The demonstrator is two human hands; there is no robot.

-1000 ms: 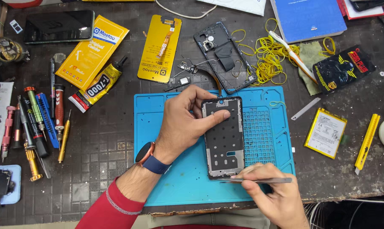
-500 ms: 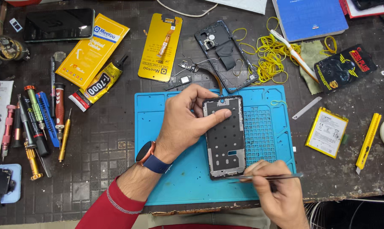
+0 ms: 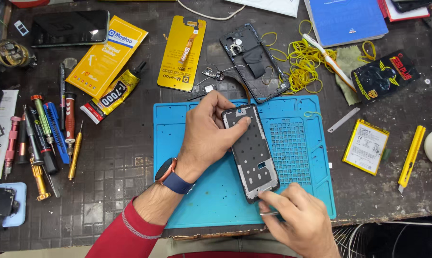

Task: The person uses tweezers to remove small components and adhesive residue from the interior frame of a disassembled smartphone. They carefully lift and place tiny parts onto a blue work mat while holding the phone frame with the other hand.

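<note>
At the far left of the dark worktop (image 3: 106, 191), a row of screwdrivers (image 3: 44, 136) lies side by side, with a dark phone (image 3: 69, 27) above them near the upper edge. To the right of the screwdrivers lie a flat yellow package (image 3: 106, 57) and a yellow-and-black adhesive tube (image 3: 113, 93), tilted with its nozzle pointing up and right. A second yellow card package (image 3: 183, 50) lies just above the blue work mat (image 3: 302, 157). The left hand (image 3: 209, 136), wearing a wrist watch (image 3: 170, 176) above a red sleeve, rests on the mat with its fingers spread; the index fingertip presses on the upper part of the phone frame (image 3: 252, 153), so this grip is apart and bears flat on the frame rather than closing around it. The phone frame lies flat on the middle of the mat, long axis running top to bottom, slightly tilted. The right hand (image 3: 297, 222) sits at the bottom end of the frame, its fingers pinched together on a thin metal tool (image 3: 268, 213) whose tip meets the lower edge of the frame. Above the mat lies a detached phone back cover (image 3: 254, 59), and beside it a tangle of yellow rubber bands (image 3: 304, 59). Further right, a flat battery (image 3: 366, 145) lies on the worktop near the mat, and a yellow utility knife (image 3: 411, 155) lies just beyond it.
</note>
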